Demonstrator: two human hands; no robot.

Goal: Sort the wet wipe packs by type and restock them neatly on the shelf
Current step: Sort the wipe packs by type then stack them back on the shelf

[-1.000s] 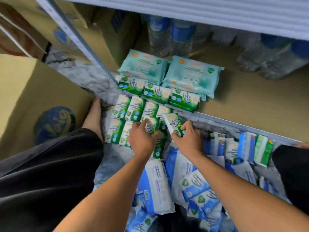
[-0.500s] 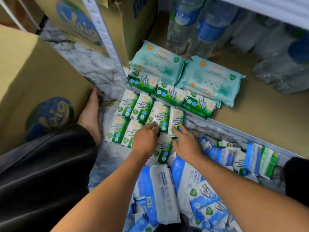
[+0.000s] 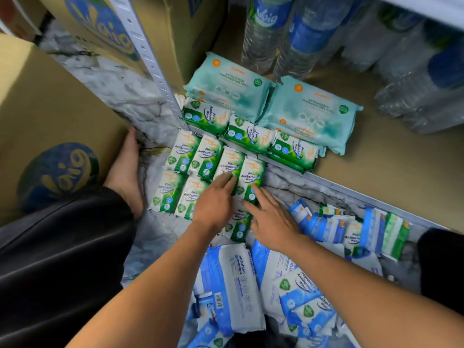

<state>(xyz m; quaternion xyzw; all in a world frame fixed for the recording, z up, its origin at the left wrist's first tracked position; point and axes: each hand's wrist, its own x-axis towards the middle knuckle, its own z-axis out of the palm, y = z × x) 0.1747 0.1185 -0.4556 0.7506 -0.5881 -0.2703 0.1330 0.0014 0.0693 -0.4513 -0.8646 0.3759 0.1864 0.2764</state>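
Squaring the green packs (image 3: pixel 185 154) looked to be the step in hand: they lay face up in two rows on the floor (image 3: pixel 155 237), just in front of the shelf's (image 3: pixel 376 177) front edge near its left corner. The left hand (image 3: pixel 216 199) lay flat on the third pack of the back row, fingers (image 3: pixel 227 179) straight and together, gripping nothing. The right hand (image 3: pixel 272 218) was spread wide, one of its fingers (image 3: pixel 257 193) touching the end pack (image 3: pixel 252 174), and it too held nothing. To do this well, I would judge, the flat palms should nudge the packs edge to edge, labels all one way, and press lightly, since the soft wrappers probably slide and buckle on a smooth floor. A stray pack (image 3: pixel 238 222) lay partly under the hands and would need a place in the front row.

On the shelf a green row (image 3: pixel 251 136) of three sat along the front edge, with two teal packs (image 3: pixel 308 109) behind it. Blue packs (image 3: pixel 233 280) were heaped on the floor nearer the person, and a mixed batch (image 3: pixel 376 229) stood on edge just below the shelf's front edge to the right. Bottles (image 3: pixel 271 33) filled the back of the shelf. The upright (image 3: pixel 148 51) rose at the left corner, boxes (image 3: pixel 50 109) stood left of it, and a bare foot (image 3: pixel 125 172) rested beside one.
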